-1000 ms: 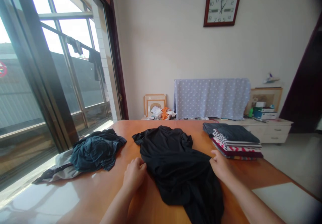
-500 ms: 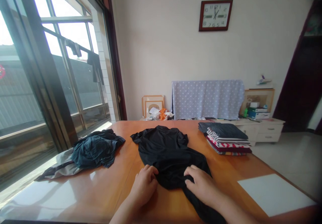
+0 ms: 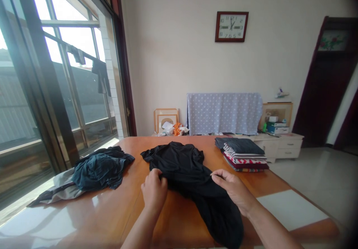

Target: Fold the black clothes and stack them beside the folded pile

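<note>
A black short-sleeved shirt [image 3: 181, 163] lies rumpled on the wooden table [image 3: 112, 219], its sleeves and collar end at the far side. My left hand [image 3: 154, 189] pinches the cloth at the shirt's left edge. On the other side, my right hand [image 3: 232, 187] grips the shirt between thumb and fingertips. The fabric between the hands is lifted a little off the table. A loose black part of the garment drapes down toward the table's near edge, below my right hand.
Crumpled dark teal and grey clothes [image 3: 100, 169] lie at the left by the window. A stack of folded clothes [image 3: 244, 155] stands at the back right. A white sheet [image 3: 292, 208] lies near the right edge. Behind the table is a cabinet [image 3: 285, 148].
Both hands have moved up and farther apart, raising the shirt's near part off the table and spreading it. The view has shifted slightly to the right.
</note>
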Tool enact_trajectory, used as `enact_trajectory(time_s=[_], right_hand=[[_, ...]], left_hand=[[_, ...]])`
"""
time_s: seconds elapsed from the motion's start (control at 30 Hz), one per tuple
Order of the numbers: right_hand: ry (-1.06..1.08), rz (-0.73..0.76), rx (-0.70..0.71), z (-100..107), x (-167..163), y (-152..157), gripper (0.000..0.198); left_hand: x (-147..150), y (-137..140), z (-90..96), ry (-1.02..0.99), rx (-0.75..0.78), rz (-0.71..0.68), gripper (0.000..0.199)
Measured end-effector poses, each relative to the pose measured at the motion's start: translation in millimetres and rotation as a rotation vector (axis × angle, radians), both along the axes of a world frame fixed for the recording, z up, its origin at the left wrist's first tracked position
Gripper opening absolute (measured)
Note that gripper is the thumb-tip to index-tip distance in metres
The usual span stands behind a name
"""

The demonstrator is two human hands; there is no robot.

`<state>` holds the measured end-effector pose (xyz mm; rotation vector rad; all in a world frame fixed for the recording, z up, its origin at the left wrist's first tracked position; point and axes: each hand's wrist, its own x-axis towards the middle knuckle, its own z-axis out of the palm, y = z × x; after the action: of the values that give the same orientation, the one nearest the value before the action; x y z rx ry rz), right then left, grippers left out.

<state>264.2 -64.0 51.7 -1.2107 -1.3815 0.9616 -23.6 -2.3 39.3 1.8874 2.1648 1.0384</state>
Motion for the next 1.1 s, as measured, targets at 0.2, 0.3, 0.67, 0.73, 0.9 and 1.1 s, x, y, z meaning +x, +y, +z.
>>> enact_trajectory(time_s=[0.2,0.3,0.67,0.73,0.9,1.1], right_hand=[[-0.351,0.021,0.001,-18.6,23.9,9.6,0.03],[-0.485,-0.264,0.07,-33.6,35.0,18.9,0.026],[0.235,-0.319,-0.017,-28.8,54.3,11.8,0.05],[0.209,-0.306,-0.01,-19.8,56.6,7.8,0.054],[0.239,-0.135,-0.097,-2.8,58.9,1.0,0.056],[0.014,0.177,-0.316,-8.9,54.7,28.0,0.043]], left_hand=[[-49.4,12.6,28.2,-0.427,0.274,0.07,0.03],[-67.3,8.1,25.1,-0.584,0.356,0.12,0.036],[-107.5,-25.1,10.9,-0.739,0.262,0.285,0.044],[-110.3,-23.5,8.3,-0.721,0.236,0.271,0.042],[-116.6,-12.9,7.4,-0.708,0.151,0.214,0.042],[-119.4,3.8,13.9,-0.504,-0.049,0.011,0.046]])
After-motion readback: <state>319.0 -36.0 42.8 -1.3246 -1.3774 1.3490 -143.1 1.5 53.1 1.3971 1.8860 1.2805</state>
